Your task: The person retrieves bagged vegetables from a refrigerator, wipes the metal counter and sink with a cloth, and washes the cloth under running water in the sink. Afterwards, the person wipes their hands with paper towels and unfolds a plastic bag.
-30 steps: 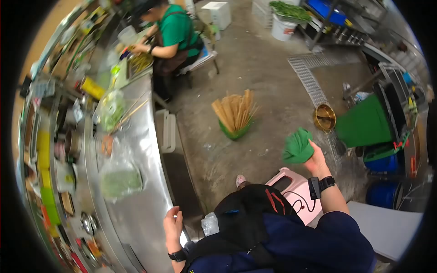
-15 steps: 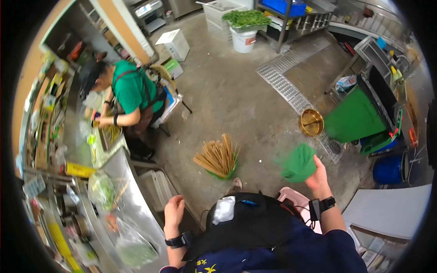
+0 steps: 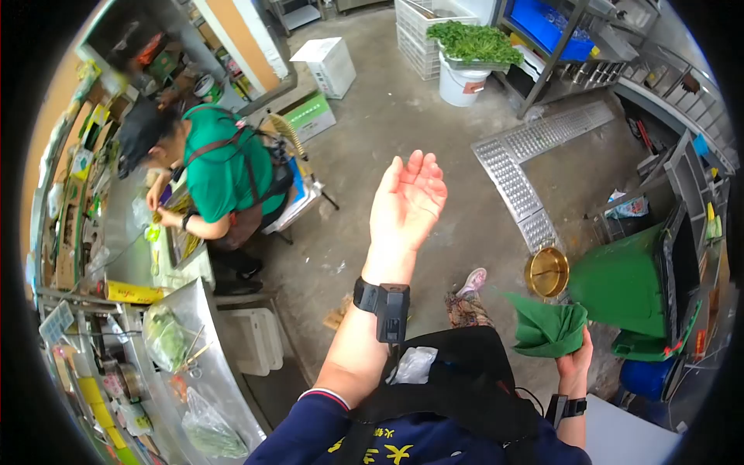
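Observation:
My left hand (image 3: pixel 409 201) is raised out in front of me over the floor, palm up with slightly curled fingers and nothing in it. At the lower right, my right hand (image 3: pixel 575 360) grips a folded green cloth (image 3: pixel 550 328) from below; its layers fan out above my fingers. Most of the bundle of thin brown sticks (image 3: pixel 338 313) is hidden behind my left forearm, with only a bit of it showing.
A co-worker in a green shirt (image 3: pixel 225 170) bends over the counter at left. A brass-coloured pot (image 3: pixel 547 273) and a green wheeled bin (image 3: pixel 620 275) stand on the right. Bagged greens (image 3: pixel 167 333) lie on the steel counter (image 3: pixel 225 349). Leafy greens (image 3: pixel 474 43) top a white bucket (image 3: pixel 460 85).
My left hand has risen and stretched forward, now covering most of the stick bundle. The view has shifted, and my right hand with the green cloth appears lower and farther right.

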The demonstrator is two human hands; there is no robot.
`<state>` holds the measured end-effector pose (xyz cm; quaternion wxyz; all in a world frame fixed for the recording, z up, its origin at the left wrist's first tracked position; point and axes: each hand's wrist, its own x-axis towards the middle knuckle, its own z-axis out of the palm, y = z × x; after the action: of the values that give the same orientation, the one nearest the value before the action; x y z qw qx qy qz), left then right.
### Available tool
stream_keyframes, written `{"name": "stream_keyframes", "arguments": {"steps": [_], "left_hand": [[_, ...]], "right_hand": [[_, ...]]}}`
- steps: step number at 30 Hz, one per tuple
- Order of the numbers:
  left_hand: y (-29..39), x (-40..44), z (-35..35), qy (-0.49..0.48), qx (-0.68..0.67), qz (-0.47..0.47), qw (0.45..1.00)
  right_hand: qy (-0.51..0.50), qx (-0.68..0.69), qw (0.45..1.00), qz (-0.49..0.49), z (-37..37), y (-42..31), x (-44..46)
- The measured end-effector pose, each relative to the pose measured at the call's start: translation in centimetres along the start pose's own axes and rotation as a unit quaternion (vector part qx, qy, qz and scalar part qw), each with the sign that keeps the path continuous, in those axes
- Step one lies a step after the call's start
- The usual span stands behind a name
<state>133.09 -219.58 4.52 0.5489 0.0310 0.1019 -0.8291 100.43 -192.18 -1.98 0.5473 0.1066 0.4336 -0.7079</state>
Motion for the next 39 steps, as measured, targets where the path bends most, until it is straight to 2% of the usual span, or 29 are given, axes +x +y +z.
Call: {"name": "stream_keyframes", "arguments": {"steps": [3, 7, 9, 10, 12, 13, 15, 16, 18, 19, 21, 26, 30, 33, 37, 39], "left_hand": [[-4.2, 7.9, -0.9, 0.015, -0.052, -0.028, 0.998], [-9.6, 18.1, 0.2, 0.037, 0.005, -0.044, 0.998], [-13.2, 21.7, 4.1, -0.057, 0.148, -0.032, 0.987], [-14.6, 23.3, 5.9, -0.049, 0.153, -0.023, 0.987], [-16.5, 26.0, 9.5, -0.271, 0.271, 0.032, 0.923], [-17.0, 27.3, 11.0, -0.264, 0.279, 0.039, 0.922], [-18.0, 29.8, 13.3, -0.433, 0.371, 0.068, 0.819], [-19.0, 30.7, 13.9, -0.431, 0.375, 0.069, 0.818], [-20.9, 33.0, 14.9, -0.441, 0.354, 0.136, 0.814], [-21.2, 34.3, 15.4, -0.445, 0.356, 0.132, 0.811], [-21.8, 37.3, 15.9, -0.513, 0.405, 0.078, 0.753], [-26.1, 45.3, 16.6, -0.490, 0.420, 0.038, 0.763], [-30.1, 54.0, 16.5, -0.439, 0.422, 0.026, 0.792], [-33.9, 62.7, 16.0, -0.446, 0.471, 0.058, 0.759], [-40.2, 71.6, 16.0, -0.443, 0.480, -0.020, 0.757], [-43.9, 75.5, 15.6, -0.425, 0.515, -0.019, 0.744]], "right_hand": [[0.027, -0.008, 0.999, 0.023, 1.0, -4.6, 7.1], [0.049, -0.014, 0.996, 0.080, 2.8, -11.2, 19.8], [0.049, -0.027, 0.994, 0.091, 6.1, -14.8, 23.3], [0.041, -0.032, 0.995, 0.091, 7.7, -16.5, 25.1], [0.013, -0.043, 0.995, 0.090, 11.0, -19.0, 28.5], [0.010, -0.044, 0.994, 0.103, 12.3, -19.9, 30.1], [-0.030, -0.031, 0.996, 0.084, 14.6, -21.8, 33.0], [-0.042, -0.027, 0.994, 0.092, 15.8, -22.7, 34.3], [-0.055, -0.028, 0.993, 0.099, 18.9, -24.1, 36.3], [-0.063, -0.032, 0.992, 0.102, 20.3, -24.7, 37.3], [-0.097, -0.031, 0.988, 0.112, 22.7, -26.1, 39.6], [-0.174, -0.013, 0.979, 0.104, 29.8, -31.7, 44.7], [-0.251, 0.012, 0.967, 0.044, 34.1, -38.3, 49.7], [-0.241, 0.054, 0.969, 0.004, 37.6, -44.0, 53.2], [-0.273, 0.081, 0.956, -0.065, 40.2, -50.5, 56.6], [-0.279, 0.086, 0.952, -0.095, 40.6, -53.9, 58.4]]}}
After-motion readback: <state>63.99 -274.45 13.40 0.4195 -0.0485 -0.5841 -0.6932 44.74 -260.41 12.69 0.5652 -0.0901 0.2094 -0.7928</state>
